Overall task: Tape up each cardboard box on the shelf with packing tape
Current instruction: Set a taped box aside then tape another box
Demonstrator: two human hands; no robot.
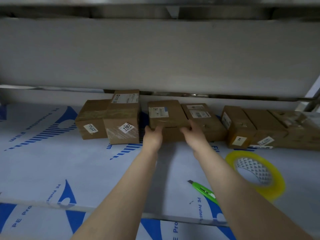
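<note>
A: Here, reading from the left, what stands to the left of the grip?

B: Two boxes, touching one another. The far-left box (90, 122) has a band of tape across its top. The box marked 1107 (123, 125) stands just beside the left hand, with tape over its label.

A: And the grip itself?

B: The left hand (153, 134) holds the near left corner of the middle box (166, 113), with its fingers curled against it. The right hand (192, 133) holds the near right corner in the same way. The box sits between the two hands at the back of the shelf (52, 170), its white label uppermost and a strip of tape near its front edge. Whether it rests on the shelf or is lifted off it cannot be told.

A: To the right of the grip?

B: A labelled box (200, 116) touches the held one just behind the right hand. Further right stands the box marked 204 (237, 129), then more boxes (270, 129) running to the edge of view. Nearer the person than the grip, right of the right forearm, lie a green knife (202, 188), partly hidden by that forearm, and a yellow tape roll (276, 186), flat on the shelf's printed film.
</note>
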